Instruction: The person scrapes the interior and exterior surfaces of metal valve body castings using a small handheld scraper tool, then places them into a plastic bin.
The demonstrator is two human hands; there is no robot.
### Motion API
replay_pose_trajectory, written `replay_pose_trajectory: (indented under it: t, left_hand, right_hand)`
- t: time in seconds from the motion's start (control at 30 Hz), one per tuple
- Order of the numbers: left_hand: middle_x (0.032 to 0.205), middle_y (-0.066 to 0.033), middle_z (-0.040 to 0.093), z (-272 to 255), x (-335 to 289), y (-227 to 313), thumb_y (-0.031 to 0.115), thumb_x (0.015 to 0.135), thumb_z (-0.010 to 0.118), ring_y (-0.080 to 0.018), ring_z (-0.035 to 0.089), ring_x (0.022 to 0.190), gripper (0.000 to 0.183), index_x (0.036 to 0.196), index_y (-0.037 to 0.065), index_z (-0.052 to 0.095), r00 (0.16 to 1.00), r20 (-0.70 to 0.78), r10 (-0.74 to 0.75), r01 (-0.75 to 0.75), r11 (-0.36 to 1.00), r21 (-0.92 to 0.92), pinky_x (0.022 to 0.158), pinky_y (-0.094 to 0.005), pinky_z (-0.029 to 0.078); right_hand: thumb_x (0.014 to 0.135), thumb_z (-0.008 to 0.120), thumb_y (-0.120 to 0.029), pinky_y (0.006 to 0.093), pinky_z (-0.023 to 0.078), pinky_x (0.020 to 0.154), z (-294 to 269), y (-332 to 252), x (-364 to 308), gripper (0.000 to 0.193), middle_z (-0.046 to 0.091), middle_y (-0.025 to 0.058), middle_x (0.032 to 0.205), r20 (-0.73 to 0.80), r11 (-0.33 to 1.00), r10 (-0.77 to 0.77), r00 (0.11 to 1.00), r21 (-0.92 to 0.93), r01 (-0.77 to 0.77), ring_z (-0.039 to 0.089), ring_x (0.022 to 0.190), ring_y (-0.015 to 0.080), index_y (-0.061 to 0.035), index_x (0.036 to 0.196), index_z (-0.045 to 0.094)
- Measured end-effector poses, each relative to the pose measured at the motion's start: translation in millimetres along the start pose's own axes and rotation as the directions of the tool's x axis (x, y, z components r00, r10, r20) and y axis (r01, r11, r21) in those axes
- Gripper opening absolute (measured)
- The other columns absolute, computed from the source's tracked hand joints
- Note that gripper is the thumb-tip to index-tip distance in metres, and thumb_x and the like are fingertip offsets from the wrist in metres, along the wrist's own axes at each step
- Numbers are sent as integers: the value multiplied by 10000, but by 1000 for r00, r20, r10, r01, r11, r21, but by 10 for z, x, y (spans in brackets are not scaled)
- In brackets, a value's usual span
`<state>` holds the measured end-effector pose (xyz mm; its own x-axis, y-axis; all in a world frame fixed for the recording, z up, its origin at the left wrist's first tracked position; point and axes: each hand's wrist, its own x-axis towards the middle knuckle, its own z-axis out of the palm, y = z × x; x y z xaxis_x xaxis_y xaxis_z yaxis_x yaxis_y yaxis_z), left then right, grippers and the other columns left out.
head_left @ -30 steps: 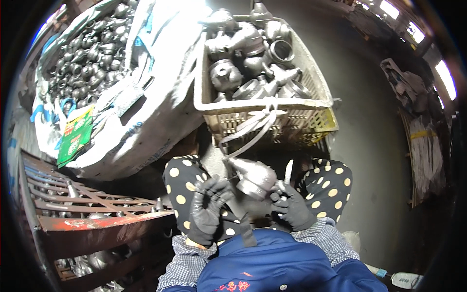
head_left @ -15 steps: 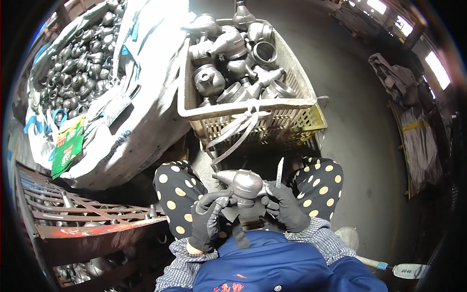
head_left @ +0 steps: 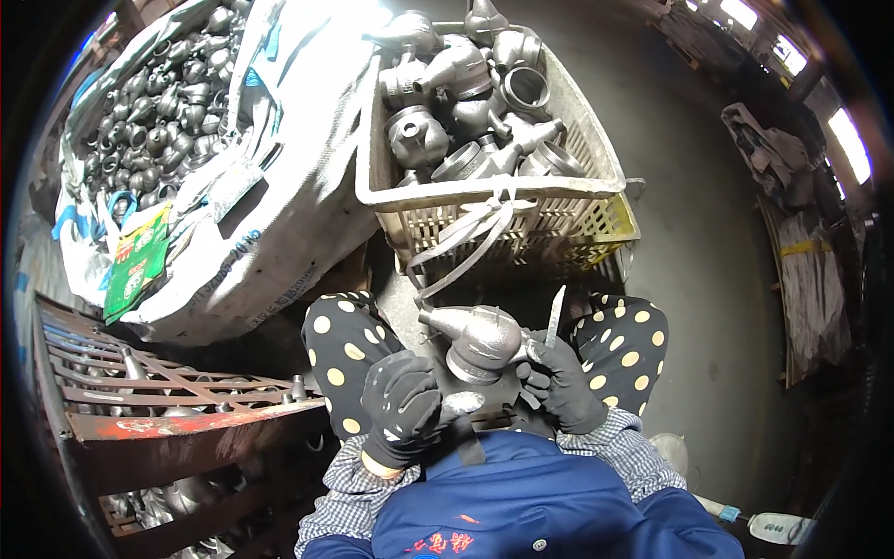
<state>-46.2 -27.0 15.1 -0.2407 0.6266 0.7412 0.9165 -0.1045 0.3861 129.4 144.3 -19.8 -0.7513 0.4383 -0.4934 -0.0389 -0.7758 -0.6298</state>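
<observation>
A grey metal casting (head_left: 484, 343), a rounded body with a wide collar and tapering necks, sits above my lap. My gloved right hand (head_left: 563, 384) is closed on its right-hand neck. A narrow, flat, pale strip (head_left: 556, 315), shaped like a file or blade, also sticks up from that hand. My gloved left hand (head_left: 405, 407) is left of the casting and apart from it, holding nothing. Its fingers are loosely bent and its thumb, with a worn pale tip, is stretched out to the right.
Ahead stands a plastic crate (head_left: 503, 189) heaped with similar castings (head_left: 416, 136). To its left is a big white woven sack (head_left: 307, 177) full of smaller metal parts. A rusty metal cage bin (head_left: 177, 427) with more parts stands near left. Folded sacking (head_left: 808, 298) lies far right.
My left hand has come off the casting and its thumb has spread. The casting has turned in my right hand, its collar now tilting down to the left.
</observation>
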Motion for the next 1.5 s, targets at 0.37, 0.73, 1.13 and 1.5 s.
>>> replay_pose_trajectory:
  t: [0.37, 0.73, 1.13, 1.5]
  left_hand:
    - [724, -63, 561, 108, -124, -58, 181, 703, 714, -260, 581, 708, 165, 704, 83, 581, 947, 279, -161, 130, 983, 126, 625, -365, 463]
    - [1162, -93, 611, 413, -505, 97, 174, 938, 603, -172, 601, 1058, 426, 1293, -29, 486, 447, 685, -576, 619, -353, -701, 904, -287, 503]
    - [1258, -219, 547, 318, -163, 102, 54, 959, 404, -296, 573, 1155, 399, 1334, -82, 390, 625, 562, -542, 514, -255, -819, 981, -396, 493]
    - [1171, -206, 608, 211, -120, 89, 70, 929, 469, -277, 630, 1070, 378, 1279, -72, 446, 601, 579, -550, 466, -348, -814, 922, -380, 537]
  right_hand:
    - [1007, 455, -199, 135, 211, 361, 191, -76, -21, 323, 442, -63, 601, -36, 1000, 12, 999, -29, -13, 290, 416, -15, -5, 1260, 512]
    - [981, 504, -207, 165, 309, 382, 15, 125, 60, 282, 552, 4, 704, 245, 975, 67, 967, 191, -116, 371, 461, 25, -61, 1221, 532]
    - [987, 528, -167, 250, 463, 877, 168, -54, -106, 460, 612, 118, 1205, 57, 792, -59, 997, -605, 81, 596, 1019, 141, 23, 1395, 432]
    - [829, 598, -14, 293, 507, 704, 459, -354, -352, 417, 663, 96, 957, 495, 86, -394, 775, -819, 567, 640, 840, 230, -78, 1240, 625]
